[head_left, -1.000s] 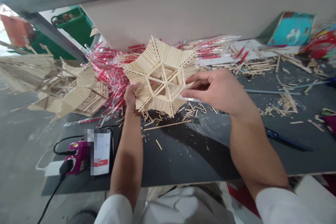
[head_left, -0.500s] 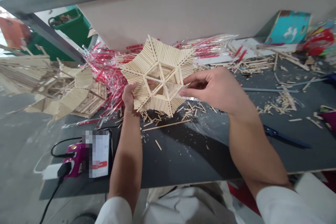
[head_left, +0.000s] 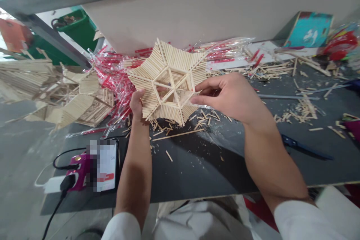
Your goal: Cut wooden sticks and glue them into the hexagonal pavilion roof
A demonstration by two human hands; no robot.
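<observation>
A star-shaped model made of thin wooden sticks (head_left: 149,69) is held up over the table, its spoked six-sided centre turned towards me. My left hand (head_left: 137,103) grips its lower left side, the thumb in front and the fingers hidden behind. On the right side, my right hand (head_left: 225,93) has thumb and index finger closed at the edge of the centre frame. Whether a small stick lies between those fingertips cannot be made out. Below the model, short stick pieces (head_left: 206,120) are scattered on the dark tabletop (head_left: 197,172).
Red-and-clear plastic packets (head_left: 118,71) lie behind the model. More stick structures (head_left: 73,101) stand at the left. A phone (head_left: 108,165) and a purple power adapter (head_left: 77,172) rest front left. A dark blue-handled tool (head_left: 306,148) lies at the right, near loose sticks (head_left: 298,114).
The model and both hands have barely moved, with only a tiny shift to the left in the view. The grip looks the same.
</observation>
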